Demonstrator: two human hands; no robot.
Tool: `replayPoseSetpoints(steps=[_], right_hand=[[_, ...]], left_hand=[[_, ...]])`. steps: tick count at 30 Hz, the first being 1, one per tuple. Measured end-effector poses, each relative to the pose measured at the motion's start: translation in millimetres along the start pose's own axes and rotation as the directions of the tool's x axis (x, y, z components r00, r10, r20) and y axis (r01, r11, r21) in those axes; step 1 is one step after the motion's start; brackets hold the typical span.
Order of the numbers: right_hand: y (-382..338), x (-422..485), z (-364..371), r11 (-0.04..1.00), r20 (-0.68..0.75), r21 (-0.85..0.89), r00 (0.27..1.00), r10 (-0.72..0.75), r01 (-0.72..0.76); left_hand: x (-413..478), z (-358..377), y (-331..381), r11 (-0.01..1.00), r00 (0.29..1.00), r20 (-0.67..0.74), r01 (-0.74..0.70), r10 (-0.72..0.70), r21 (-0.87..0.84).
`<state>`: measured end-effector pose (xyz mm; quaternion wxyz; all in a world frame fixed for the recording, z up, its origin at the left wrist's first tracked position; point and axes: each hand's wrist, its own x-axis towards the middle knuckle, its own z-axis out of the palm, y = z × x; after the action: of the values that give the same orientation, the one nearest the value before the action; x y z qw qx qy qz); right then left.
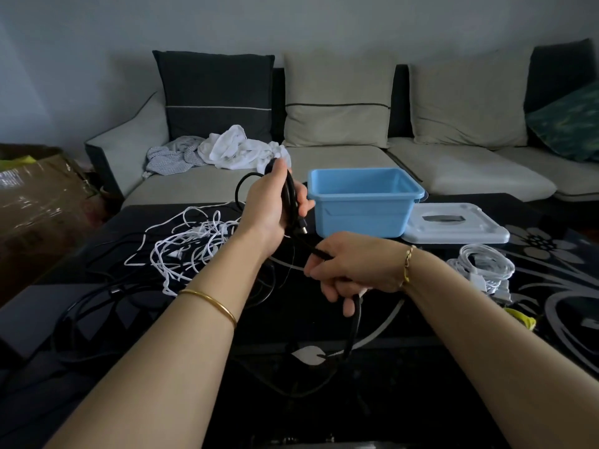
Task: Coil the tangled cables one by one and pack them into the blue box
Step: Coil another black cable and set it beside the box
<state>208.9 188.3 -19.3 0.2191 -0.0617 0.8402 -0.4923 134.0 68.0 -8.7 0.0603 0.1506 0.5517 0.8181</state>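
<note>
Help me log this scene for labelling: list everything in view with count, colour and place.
black cable: one, black, in both hands above the table
tangled cables: heap, white, table left
loose cables: several, black, table's near left
coiled cable: one bundle, white, table right
blue box: one, blue, table's far side
lid: one, pale grey, right of the box
table: one, black, patterned
sofa: one, beige and dark, behind the table
clothes: heap, white and grey, sofa seat, left
cardboard box: one, brown, far left
left hand: grip round the cable's loops
right hand: grip on the cable's trailing run
</note>
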Motion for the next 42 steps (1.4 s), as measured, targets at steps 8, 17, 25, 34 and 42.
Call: replayPoseSetpoints(steps=[8, 17, 25, 34, 42], right_hand=[[-13.8, -13.4, -19.5, 0.976, -0.274, -0.213, 0.957, -0.097, 0.038], [-19.6, -9.8, -27.7, 0.809, -0.572, -0.585, 0.675, -0.466, 0.063], [0.6, 20.0, -42.0, 0.568, -0.503, -0.817, 0.608, -0.614, -0.103], [20.0, 65.8, -10.8, 0.844, -0.659, -0.536, 0.612, -0.436, 0.024], [11.5, 96.5, 23.4, 0.943, -0.476, 0.043, 0.837, -0.271, 0.329]], left_hand=[[-3.6, -18.2, -5.4, 0.650, 0.976, 0.080, -0.195, 0.203, 0.735], [-10.1, -5.0, -2.5, 0.225, 0.980, 0.201, -0.195, -0.004, 0.955], [-22.4, -23.1, 11.0, 0.536, 0.921, 0.196, 0.017, -0.338, 0.844], [-20.2, -34.5, 30.7, 0.851, 0.807, 0.337, 0.345, -0.484, 0.397], [-17.7, -46.1, 30.0, 0.886, 0.876, 0.277, 0.442, -0.394, -0.138]])
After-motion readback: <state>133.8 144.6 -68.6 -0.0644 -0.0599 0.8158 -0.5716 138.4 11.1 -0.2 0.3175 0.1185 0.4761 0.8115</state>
